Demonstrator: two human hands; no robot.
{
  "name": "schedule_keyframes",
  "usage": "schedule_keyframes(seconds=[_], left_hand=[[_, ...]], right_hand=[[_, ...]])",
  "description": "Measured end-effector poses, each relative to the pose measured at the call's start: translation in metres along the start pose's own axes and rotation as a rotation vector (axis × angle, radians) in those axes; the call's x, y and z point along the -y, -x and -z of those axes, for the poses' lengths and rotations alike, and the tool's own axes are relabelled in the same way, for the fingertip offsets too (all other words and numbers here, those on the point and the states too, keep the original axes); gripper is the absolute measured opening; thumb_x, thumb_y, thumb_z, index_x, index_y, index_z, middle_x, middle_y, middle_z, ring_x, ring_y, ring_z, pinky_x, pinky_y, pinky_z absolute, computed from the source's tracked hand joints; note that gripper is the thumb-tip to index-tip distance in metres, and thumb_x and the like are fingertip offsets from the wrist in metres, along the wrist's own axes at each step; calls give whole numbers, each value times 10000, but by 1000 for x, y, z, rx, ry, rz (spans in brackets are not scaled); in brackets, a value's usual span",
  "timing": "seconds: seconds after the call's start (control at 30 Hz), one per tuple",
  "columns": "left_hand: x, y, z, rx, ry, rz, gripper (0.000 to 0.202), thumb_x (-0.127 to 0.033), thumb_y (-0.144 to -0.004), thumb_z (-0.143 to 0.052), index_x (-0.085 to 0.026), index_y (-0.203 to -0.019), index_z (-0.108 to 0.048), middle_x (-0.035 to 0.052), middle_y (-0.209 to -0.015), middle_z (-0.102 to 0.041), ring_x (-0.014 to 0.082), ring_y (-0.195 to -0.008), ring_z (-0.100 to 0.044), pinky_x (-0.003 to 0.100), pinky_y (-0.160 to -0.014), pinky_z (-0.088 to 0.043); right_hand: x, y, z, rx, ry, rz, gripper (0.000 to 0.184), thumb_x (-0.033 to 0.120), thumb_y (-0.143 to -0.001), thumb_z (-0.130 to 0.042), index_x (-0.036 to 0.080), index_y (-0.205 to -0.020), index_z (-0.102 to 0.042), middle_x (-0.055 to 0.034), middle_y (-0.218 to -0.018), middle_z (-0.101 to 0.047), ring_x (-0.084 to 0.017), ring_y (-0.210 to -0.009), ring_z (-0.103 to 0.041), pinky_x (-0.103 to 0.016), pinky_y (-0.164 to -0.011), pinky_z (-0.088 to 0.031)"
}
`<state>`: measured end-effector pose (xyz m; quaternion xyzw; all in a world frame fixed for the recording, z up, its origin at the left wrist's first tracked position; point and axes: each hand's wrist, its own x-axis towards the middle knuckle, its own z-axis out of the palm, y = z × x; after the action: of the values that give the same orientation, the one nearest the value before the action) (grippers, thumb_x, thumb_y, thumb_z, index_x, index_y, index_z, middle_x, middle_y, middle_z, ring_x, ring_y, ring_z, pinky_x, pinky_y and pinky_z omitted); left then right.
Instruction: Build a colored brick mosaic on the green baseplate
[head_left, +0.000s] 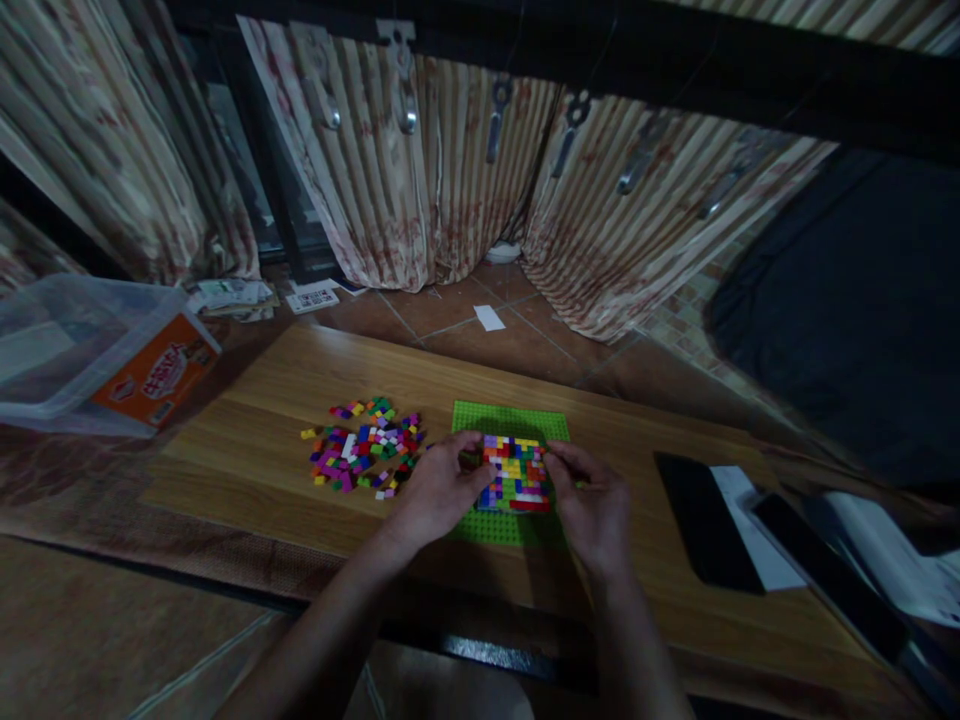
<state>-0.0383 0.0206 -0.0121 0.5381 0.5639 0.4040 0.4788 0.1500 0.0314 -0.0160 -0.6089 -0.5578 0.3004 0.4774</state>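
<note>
A multicoloured block of toy building bricks [516,472] is held between my two hands over a green studded baseplate [510,528]. My left hand [442,485] grips its left side, thumb on the front and fingers behind. On the opposite side, my right hand [589,495] pinches the right edge with thumb and fingertips. Whether the block touches the baseplate cannot be made out. Left of my left hand lies a loose heap of small coloured bricks [367,447].
The wooden table [247,440] carries a black flat item [705,525], white paper [757,530] and a dark phone-like slab [829,570] at right. A clear plastic bin [90,300] with an orange label stands left. Striped curtains [480,190] hang beyond, behind dangling metal hooks [576,120].
</note>
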Motion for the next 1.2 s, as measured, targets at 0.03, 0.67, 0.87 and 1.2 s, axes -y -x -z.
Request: schedule_keyframes(seconds=[0.03,0.67,0.87,1.2], left_hand=[[1,0,0,4,12,-1,417,-346,-768,-668,-180,-1151,-654,85,-977,-720,197,-751,-654,295,-675,-491],[6,-1,-4,1,-116,-26,391,-329,-810,-614,-173,-1168,-622,66,-947,-724,182,-754,-665,278,-652,-520],[5,-2,-4,-23,-108,-48,356,-304,-790,-624,-176,-1120,-662,49,-897,-720,171,-716,-648,262,-623,-507],[0,-1,-11,29,-144,-95,402,-305,-842,-561,-178,-1217,-630,70,-1033,-718,181,-801,-659,276,-693,-524]], right_hand=[[0,-1,0,-20,-11,-16,245,379,-777,-658,191,-915,-731,-80,-925,-742,-226,-831,-674,-378,-796,-513],[-9,-3,-19,37,-416,-349,387,416,-640,-779,212,-964,-727,-39,-928,-733,-202,-811,-661,-349,-743,-516],[-9,-4,-21,19,-485,-365,386,397,-597,-811,210,-926,-732,-18,-870,-722,-165,-747,-639,-314,-708,-504],[-11,13,-18,-155,-512,-406,360,399,-604,-807,215,-897,-709,16,-835,-705,-133,-690,-633,-261,-640,-522]])
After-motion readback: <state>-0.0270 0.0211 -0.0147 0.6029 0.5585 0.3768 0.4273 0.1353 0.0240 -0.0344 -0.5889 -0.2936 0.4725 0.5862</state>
